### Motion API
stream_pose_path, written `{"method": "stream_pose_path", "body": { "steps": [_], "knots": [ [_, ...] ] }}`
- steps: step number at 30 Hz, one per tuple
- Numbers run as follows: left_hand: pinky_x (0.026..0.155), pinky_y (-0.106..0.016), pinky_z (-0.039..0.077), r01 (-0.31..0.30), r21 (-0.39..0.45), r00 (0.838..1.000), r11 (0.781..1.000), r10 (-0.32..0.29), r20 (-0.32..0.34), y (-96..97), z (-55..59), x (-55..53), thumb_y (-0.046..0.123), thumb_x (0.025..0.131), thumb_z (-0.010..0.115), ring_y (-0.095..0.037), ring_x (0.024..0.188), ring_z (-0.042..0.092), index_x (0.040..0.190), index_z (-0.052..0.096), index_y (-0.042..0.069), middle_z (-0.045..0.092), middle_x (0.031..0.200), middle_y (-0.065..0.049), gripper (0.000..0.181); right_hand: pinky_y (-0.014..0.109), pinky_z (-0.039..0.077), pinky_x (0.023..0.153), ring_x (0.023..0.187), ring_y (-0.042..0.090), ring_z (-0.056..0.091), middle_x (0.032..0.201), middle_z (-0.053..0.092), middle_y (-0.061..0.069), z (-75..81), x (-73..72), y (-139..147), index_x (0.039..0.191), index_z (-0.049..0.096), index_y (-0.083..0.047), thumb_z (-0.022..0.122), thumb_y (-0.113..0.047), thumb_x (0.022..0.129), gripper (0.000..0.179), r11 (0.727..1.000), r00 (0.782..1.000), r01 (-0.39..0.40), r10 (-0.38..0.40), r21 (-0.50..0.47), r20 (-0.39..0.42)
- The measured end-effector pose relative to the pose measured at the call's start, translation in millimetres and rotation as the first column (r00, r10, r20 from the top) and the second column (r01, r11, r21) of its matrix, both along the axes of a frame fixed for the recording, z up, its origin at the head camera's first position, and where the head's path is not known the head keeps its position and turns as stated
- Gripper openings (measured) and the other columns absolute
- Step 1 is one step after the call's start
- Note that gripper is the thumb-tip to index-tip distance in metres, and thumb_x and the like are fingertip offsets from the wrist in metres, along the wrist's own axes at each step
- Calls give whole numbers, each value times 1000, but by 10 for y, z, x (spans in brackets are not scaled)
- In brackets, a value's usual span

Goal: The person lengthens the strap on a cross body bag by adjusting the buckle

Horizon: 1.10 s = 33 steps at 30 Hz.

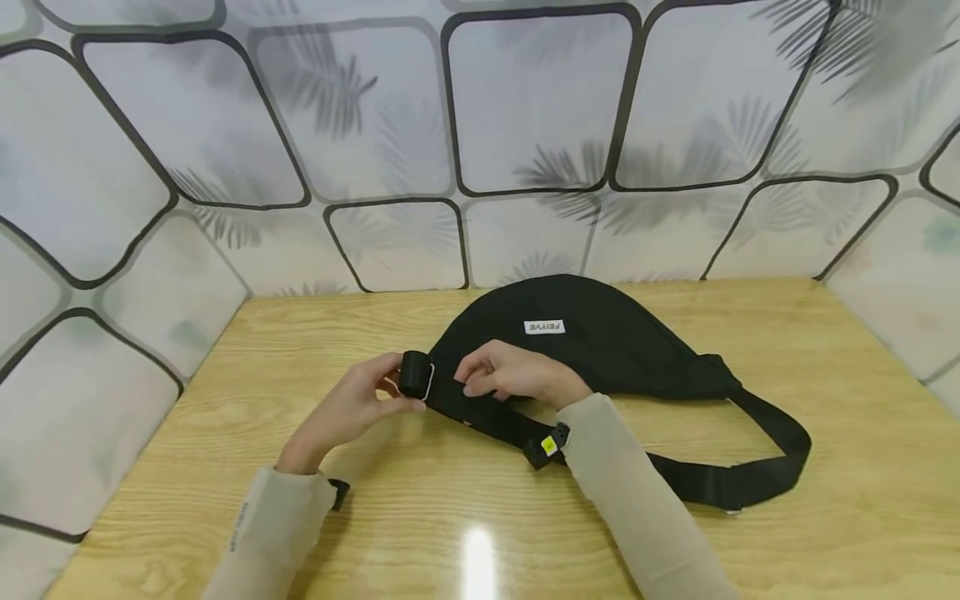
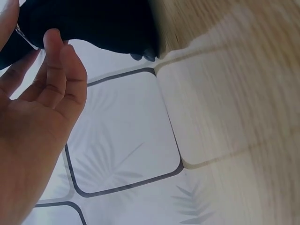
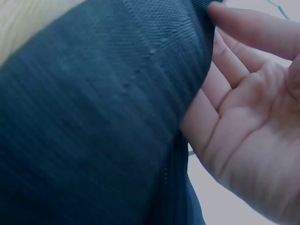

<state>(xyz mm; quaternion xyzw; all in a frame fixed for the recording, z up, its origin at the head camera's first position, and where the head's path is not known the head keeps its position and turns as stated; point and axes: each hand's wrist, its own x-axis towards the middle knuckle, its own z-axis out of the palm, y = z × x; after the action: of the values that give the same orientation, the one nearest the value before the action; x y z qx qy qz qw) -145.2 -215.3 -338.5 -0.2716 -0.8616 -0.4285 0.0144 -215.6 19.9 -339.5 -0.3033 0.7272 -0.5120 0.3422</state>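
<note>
1. Black waist bag point(image 1: 622, 346) lies on the desk point(image 1: 405, 533), beyond the hands; strap point(image 1: 765, 479) joins its right end.
2. Left hand point(image 1: 348, 408) grips a black roll point(image 1: 414, 374) beside the metal ring point(image 1: 430, 383).
3. Right hand point(image 1: 525, 372) pinches the strap's edge.
4. Strap apparently passes the ring; slack seems left at right.
5. Right sleeve point(image 1: 637, 492) hides strap; roll's makeup unclear.

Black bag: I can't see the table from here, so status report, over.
Left hand holding strap at metal buckle. Right hand holding strap further along. Bag resting on table. Right sleeve hiding part of strap.
</note>
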Motion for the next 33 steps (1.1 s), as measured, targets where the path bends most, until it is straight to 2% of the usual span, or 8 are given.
{"method": "stream_pose_path", "body": {
  "steps": [6, 15, 20, 22, 24, 27, 30, 33],
  "knots": [
    [72, -35, 49, -10, 8, 1000, 1000, 10, 22, 37, 24, 4, 12, 77, 74, -14, 82, 58, 108, 60, 10, 61, 96, 2, 34, 22, 30, 47, 47, 9, 33, 58, 47, -3, -26, -4, -35, 97, 61, 1, 56, 0, 87, 10, 998, 999, 11, -13, -64, -33],
    [69, -34, 49, 0, 20, 998, 1000, -2, 66, 65, -31, -7, 12, 73, 77, -14, 80, 57, 105, 60, 10, 60, 91, 2, 37, 21, 26, 42, 42, 8, 28, 74, 63, 7, 1, 84, -193, 101, 54, 3, 54, 1, 88, 13, 979, 997, 79, -80, -188, 3],
    [68, -32, 48, -32, -16, 996, 999, 33, 82, 60, -47, 4, 8, 73, 77, -14, 77, 56, 103, 59, 6, 59, 86, 1, 35, 25, 48, 62, 62, 17, 60, 86, 66, 15, -16, 90, -228, 106, 52, 5, 52, 4, 90, 16, 967, 993, 96, -76, -238, 91],
    [68, -32, 47, -44, -25, 996, 999, 45, 80, 61, -53, -2, 8, 75, 75, -14, 77, 55, 103, 59, 5, 59, 86, 1, 33, 31, 50, 74, 74, 23, 64, 88, 65, 17, -19, 88, -244, 108, 50, 6, 51, 6, 89, 18, 961, 993, 92, -68, -260, 98],
    [68, -33, 47, -51, -38, 996, 998, 54, 77, 61, -55, -6, 9, 76, 74, -14, 78, 56, 102, 60, 5, 61, 87, 1, 30, 34, 50, 76, 74, 25, 64, 89, 65, 16, -15, 90, -252, 110, 50, 6, 52, 7, 88, 22, 959, 995, 82, -62, -273, 83],
    [69, -34, 48, -68, -64, 994, 996, 74, 84, 62, -55, -14, 12, 78, 73, -13, 80, 58, 102, 62, 6, 64, 89, 1, 27, 36, 50, 73, 71, 26, 62, 90, 64, 17, -9, 105, -253, 115, 48, 4, 56, 7, 85, 31, 959, 999, 43, -34, -280, 38],
    [69, -34, 47, -94, -89, 990, 992, 103, 96, 62, -55, -17, 12, 80, 71, -14, 77, 58, 97, 65, 6, 65, 86, 1, 19, 36, 47, 78, 79, 24, 61, 96, 63, 14, 0, 143, -264, 120, 47, 0, 65, 0, 83, 41, 969, 996, -14, -9, -246, -92],
    [69, -33, 47, -122, -114, 987, 986, 133, 89, 60, -55, -18, 8, 82, 68, -15, 73, 57, 89, 64, 5, 62, 79, 1, 9, 32, 44, 83, 92, 15, 58, 104, 61, 5, 11, 199, -302, 120, 49, -5, 72, -16, 80, 47, 987, 954, -11, -37, -158, -297]
  ]
}}
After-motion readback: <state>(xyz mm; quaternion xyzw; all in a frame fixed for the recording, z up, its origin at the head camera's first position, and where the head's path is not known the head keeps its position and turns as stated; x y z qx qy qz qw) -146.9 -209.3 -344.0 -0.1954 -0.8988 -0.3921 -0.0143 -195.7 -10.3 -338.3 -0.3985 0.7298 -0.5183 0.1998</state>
